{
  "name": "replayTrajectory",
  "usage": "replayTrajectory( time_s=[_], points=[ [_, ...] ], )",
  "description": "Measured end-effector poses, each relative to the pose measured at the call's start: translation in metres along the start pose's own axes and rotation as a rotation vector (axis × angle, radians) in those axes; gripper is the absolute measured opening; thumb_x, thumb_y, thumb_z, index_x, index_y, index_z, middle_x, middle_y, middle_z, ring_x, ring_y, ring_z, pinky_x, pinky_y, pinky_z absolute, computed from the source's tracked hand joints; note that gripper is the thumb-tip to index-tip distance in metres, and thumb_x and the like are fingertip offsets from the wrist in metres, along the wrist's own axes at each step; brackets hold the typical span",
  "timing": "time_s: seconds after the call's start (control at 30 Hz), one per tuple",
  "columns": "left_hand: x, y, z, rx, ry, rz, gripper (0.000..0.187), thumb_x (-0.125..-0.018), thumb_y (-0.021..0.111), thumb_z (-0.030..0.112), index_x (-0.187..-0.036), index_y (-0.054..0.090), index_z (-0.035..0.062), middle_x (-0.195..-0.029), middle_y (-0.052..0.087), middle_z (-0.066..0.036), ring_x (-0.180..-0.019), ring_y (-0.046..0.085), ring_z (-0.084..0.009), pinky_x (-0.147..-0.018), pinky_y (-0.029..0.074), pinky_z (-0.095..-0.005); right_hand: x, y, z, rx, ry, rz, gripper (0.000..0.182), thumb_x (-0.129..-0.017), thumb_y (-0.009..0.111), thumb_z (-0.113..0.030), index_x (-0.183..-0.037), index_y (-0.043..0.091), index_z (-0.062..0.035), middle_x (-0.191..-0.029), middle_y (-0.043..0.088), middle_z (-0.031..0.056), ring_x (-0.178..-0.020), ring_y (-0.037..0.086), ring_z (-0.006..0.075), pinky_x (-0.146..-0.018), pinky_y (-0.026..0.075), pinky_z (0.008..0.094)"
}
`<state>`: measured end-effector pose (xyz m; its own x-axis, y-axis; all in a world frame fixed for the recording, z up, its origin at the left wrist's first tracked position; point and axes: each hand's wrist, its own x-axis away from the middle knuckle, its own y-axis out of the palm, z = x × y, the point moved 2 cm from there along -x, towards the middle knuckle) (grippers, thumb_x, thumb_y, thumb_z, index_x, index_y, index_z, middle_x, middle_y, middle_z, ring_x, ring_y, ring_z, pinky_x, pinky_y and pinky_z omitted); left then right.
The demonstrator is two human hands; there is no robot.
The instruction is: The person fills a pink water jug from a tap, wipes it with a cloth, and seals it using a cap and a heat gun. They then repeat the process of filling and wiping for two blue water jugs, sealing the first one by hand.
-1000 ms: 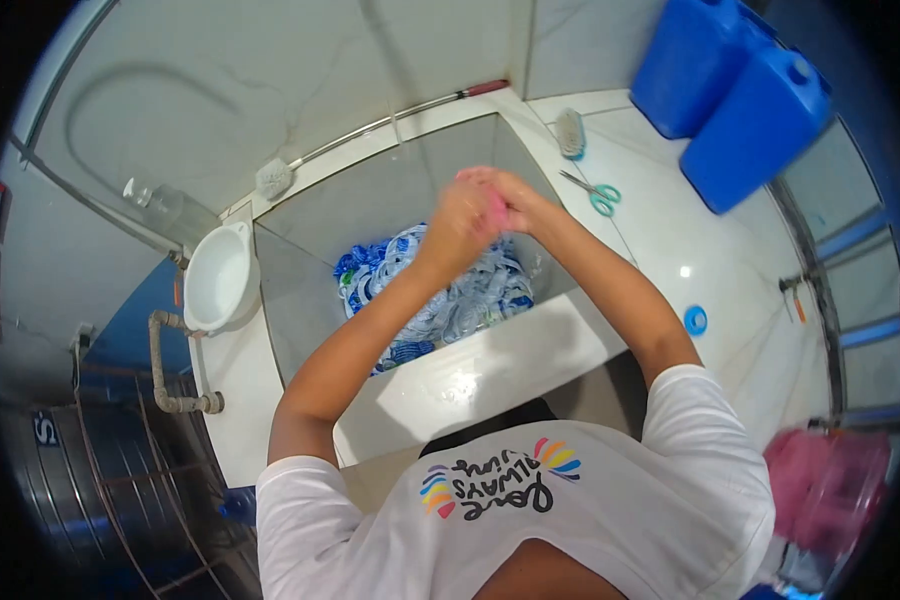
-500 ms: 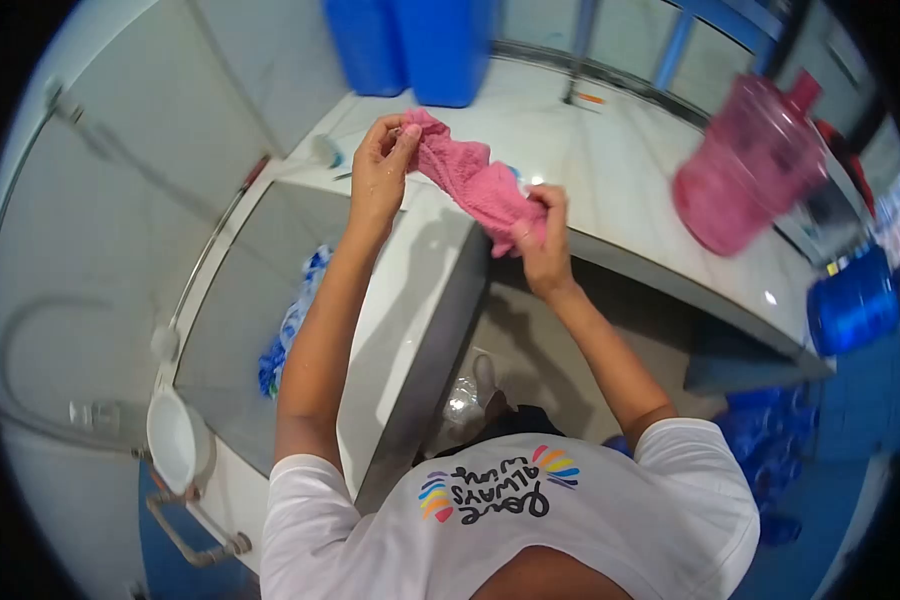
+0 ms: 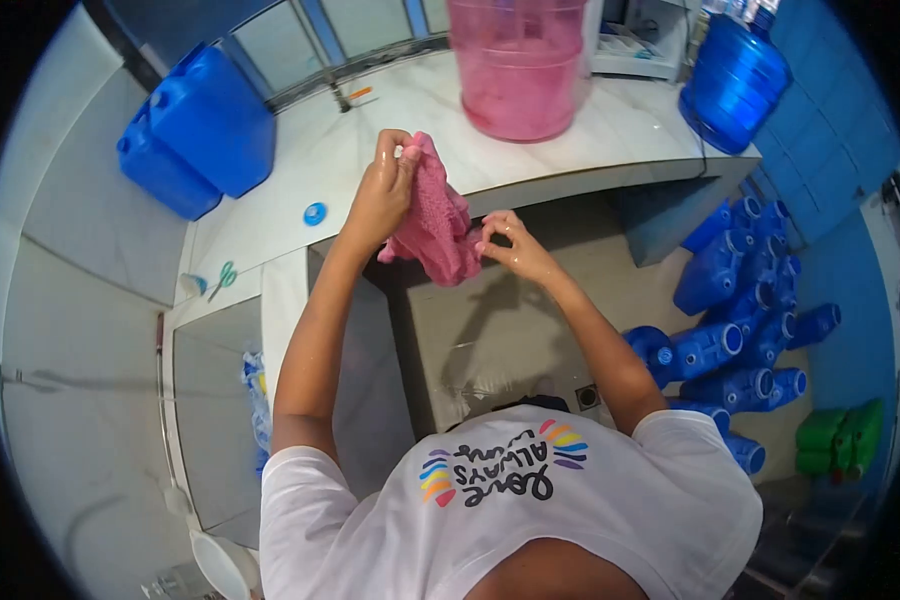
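Observation:
A crumpled pink cloth [image 3: 433, 225] hangs in the air between my two hands, just in front of the counter edge. My left hand [image 3: 382, 195] is closed on its upper end, thumb and fingers pinching a corner. On the other side my right hand [image 3: 523, 252] holds the lower right edge between thumb and fingertips, the fingers curled into a loop. Both hands look wet. Behind the left hand, a small blue cap [image 3: 315, 214] lies on the white counter [image 3: 390, 110].
On the counter stand blue jerrycans [image 3: 210, 130], a pink water jug [image 3: 518, 75] and a blue water jug [image 3: 735, 80]. Green scissors [image 3: 224, 278] lie at the left. Several blue containers [image 3: 715, 345] fill the floor at right. A basin [image 3: 245, 450] holds blue-white fabric.
The cloth has gone from stretched out sideways to bunched and hanging, with my hands closer together. My view has turned right, showing more of the floor containers.

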<state>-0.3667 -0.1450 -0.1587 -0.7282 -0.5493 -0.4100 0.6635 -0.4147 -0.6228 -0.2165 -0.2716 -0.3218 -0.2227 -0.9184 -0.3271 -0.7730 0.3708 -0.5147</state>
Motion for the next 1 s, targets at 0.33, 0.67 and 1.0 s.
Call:
replayTrajectory(
  time_s=[0.33,0.67,1.0],
  points=[
    [-0.054,0.080,0.063,0.771,-0.039,-0.232,0.021,-0.097,0.040,0.026,-0.103,0.043,0.0068,-0.086,0.050,-0.001,-0.078,0.047,-0.0075,-0.072,0.040,-0.0225,0.056,-0.075,0.085,-0.194,0.340,-0.483,0.093,-0.070,0.073,-0.041,-0.138,0.022,-0.0048,-0.142,0.026,0.0149,-0.132,0.022,0.0290,-0.108,0.018,0.0447],
    [-0.074,0.015,0.051,1.459,-0.080,-0.195,0.059,-0.092,0.042,0.045,-0.125,0.039,-0.0033,-0.124,0.048,-0.018,-0.114,0.049,-0.0271,-0.095,0.041,-0.0403,0.038,-0.139,0.027,-1.618,0.299,0.113,0.042,-0.094,0.038,-0.031,-0.126,0.042,-0.0034,-0.120,0.054,0.0126,-0.108,0.054,0.0218,-0.094,0.043,0.0400],
    [0.040,0.112,-0.092,0.950,-0.853,-0.324,0.018,-0.078,0.053,0.006,-0.093,0.057,-0.0018,-0.085,0.062,-0.009,-0.072,0.062,-0.0181,-0.063,0.052,-0.0295,0.033,-0.190,0.097,-1.134,0.685,0.076,0.023,-0.084,0.052,-0.004,-0.106,0.053,0.0024,-0.099,0.060,0.0126,-0.091,0.060,0.0185,-0.082,0.049,0.0313]
  ],
)
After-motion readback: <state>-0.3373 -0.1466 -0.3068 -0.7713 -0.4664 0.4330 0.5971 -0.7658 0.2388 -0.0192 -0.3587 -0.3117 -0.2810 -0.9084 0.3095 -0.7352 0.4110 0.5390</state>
